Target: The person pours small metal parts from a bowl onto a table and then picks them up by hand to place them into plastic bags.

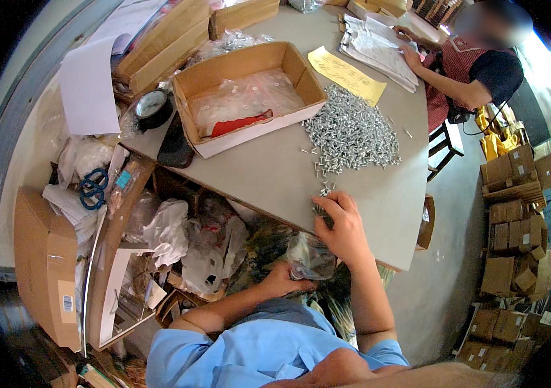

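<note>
A heap of small silver screws point(356, 129) lies on the grey table point(249, 174), with a thin trail running toward the near edge. At the end of that trail, my right hand point(342, 226) curls its thumb and fingers around a few of them, its palm over the table edge. Just below the edge my left hand point(280, 280) grips a clear plastic bag point(307, 253). The bag hangs under my right hand, and its contents are hard to make out. Part of my left hand's fingers is hidden by the plastic.
Behind the heap lie a yellow handwritten sheet point(346, 74) and an open cardboard box point(253, 132) holding clear bags and a red piece. A tape roll point(152, 107) and blue-handled scissors point(93, 187) are at left. Across the table a person point(466, 71) handles papers point(382, 48).
</note>
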`<state>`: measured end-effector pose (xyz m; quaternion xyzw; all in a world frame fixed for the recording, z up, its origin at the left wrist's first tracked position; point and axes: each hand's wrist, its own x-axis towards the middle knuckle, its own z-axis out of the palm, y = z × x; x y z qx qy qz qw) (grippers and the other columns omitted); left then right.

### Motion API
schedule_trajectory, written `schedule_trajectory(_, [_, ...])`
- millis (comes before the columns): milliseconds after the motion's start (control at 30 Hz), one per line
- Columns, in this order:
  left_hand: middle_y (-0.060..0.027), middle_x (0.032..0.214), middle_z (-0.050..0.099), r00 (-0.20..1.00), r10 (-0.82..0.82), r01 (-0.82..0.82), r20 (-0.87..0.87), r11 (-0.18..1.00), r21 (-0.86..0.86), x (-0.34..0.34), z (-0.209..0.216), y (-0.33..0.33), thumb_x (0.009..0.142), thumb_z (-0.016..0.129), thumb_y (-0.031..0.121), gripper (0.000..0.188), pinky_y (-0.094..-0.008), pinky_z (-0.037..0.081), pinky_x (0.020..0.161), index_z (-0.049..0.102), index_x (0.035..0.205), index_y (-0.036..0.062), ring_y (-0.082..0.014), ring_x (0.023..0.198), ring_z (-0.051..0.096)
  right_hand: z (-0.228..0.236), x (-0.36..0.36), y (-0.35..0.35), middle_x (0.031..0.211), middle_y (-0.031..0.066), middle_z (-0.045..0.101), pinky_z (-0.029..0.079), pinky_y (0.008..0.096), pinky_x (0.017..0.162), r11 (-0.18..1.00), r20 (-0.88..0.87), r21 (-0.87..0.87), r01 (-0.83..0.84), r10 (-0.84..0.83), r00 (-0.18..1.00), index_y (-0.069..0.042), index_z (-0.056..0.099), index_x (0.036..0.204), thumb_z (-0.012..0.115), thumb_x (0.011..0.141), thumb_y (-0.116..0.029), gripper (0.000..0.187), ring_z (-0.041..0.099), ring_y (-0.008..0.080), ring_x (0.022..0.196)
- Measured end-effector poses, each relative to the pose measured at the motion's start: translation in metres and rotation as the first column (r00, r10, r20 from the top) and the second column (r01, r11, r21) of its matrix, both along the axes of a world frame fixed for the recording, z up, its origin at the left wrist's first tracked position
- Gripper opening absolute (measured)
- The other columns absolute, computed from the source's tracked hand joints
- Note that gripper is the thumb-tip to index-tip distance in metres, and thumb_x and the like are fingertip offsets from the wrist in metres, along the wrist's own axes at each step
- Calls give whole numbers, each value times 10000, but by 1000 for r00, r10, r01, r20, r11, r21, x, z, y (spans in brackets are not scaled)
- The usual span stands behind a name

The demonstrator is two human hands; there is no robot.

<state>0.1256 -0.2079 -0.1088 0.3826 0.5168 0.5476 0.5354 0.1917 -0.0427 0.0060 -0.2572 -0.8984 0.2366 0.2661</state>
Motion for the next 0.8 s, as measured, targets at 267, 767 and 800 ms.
schedule_trajectory(267, [-27,894,665,986,-159,165,43,957,-238,-7,12,2,765,751,183,297,-299,476,727,636,975,8,-113,786,585,-12,27,-13,883,115,613,503,337,675,994,33,-23,105,-105,994,-51,667,929,670,747,-50,182,611,281,745])
schedule_trajectory(767, [-50,679,642,998,-52,53,20,994,-92,-2,-2,2,743,783,244,284,-294,473,561,627,844,29,-123,592,597,-9,-14,20,868,116,583,485,339,638,991,-8,60,117,-117,993,-44,657,917,683,751,-72,170,591,254,745])
schedule_trajectory(800, [-50,677,641,999,-45,47,16,995,-88,-2,-4,1,743,781,241,279,-294,473,563,628,841,29,-123,590,596,-9,-13,18,875,120,588,488,359,661,990,14,13,142,-142,990,-46,656,905,680,755,-85,157,593,278,761])
